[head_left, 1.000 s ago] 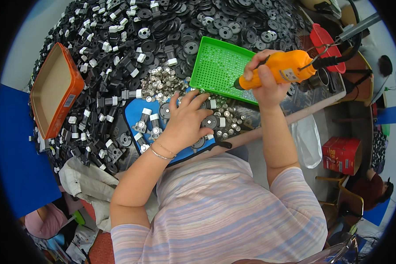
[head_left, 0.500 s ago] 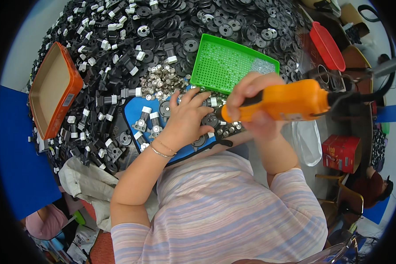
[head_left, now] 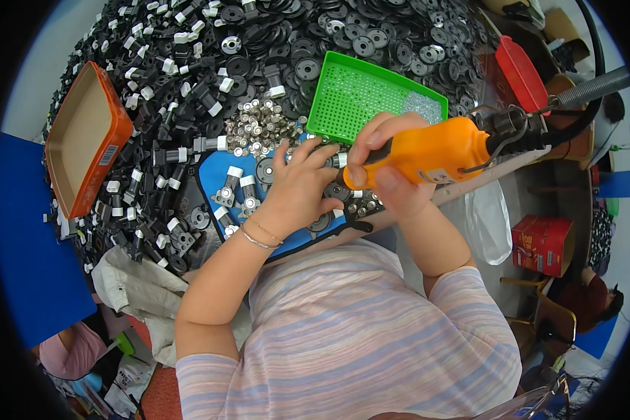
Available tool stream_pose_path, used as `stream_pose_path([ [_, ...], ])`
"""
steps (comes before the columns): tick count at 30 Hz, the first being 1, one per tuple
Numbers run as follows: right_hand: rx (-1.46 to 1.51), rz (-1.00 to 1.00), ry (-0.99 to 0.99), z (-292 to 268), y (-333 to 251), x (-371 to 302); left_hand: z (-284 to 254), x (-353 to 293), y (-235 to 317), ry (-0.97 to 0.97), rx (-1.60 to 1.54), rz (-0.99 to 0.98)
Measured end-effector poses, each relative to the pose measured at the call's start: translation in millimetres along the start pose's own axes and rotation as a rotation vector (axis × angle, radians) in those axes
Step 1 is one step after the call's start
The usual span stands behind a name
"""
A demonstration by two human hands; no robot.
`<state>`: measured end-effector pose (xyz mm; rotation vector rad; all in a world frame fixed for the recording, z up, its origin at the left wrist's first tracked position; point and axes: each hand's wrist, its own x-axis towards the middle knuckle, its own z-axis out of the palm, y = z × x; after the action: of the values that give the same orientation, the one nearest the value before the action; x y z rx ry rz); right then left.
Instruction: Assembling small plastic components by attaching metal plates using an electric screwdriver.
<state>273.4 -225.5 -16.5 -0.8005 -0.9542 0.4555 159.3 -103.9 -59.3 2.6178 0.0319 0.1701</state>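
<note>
My right hand [head_left: 385, 168] wraps around an orange electric screwdriver [head_left: 437, 150], which lies slanted with its dark nose down at the black parts beside my left fingers. Its tip is mostly hidden. With fingers spread, my left hand [head_left: 295, 183] rests over black round parts on a blue mat [head_left: 213, 171], thumb and forefinger on either side of the spot by the tip. Black discs [head_left: 264, 170] peek out around that hand. Several white-capped black assemblies [head_left: 249, 196] lie on the mat to its left.
Small silver metal parts [head_left: 255, 126] are heaped beyond the mat. A green perforated tray [head_left: 329, 94] holds tiny shiny pieces. Black discs [head_left: 308, 68] and white-capped parts [head_left: 140, 91] cover the table behind. An orange-rimmed tray [head_left: 112, 129] sits left; a black cable [head_left: 595, 91] hangs right.
The screwdriver's rear end has swung toward me and slightly left, and its nose has shifted a little left. My right hand moved with it. My left hand has stayed nearly still.
</note>
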Motion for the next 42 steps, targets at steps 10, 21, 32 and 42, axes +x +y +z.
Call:
stream_pose_path([
  [10, -0.23, 0.004, -0.155, 8.3, 3.3, 8.7, 4.6, -0.9, -1.6, 0.064, 0.045, 0.002],
  [21, 0.069, -0.162, -0.176, -23.1, -29.8, 32.8, 0.1, -2.3, -0.8, 0.036, 0.0, 0.025],
  [32, -0.202, -0.164, 0.198, -59.1, -3.0, 24.1, 0.1, 0.8, 1.2, 0.011, 0.025, 0.024],
  [42, -0.14, -0.183, 0.205, -56.8, -3.4, 27.4, -1.4, 3.0, 2.5, -0.015, 0.021, 0.028],
])
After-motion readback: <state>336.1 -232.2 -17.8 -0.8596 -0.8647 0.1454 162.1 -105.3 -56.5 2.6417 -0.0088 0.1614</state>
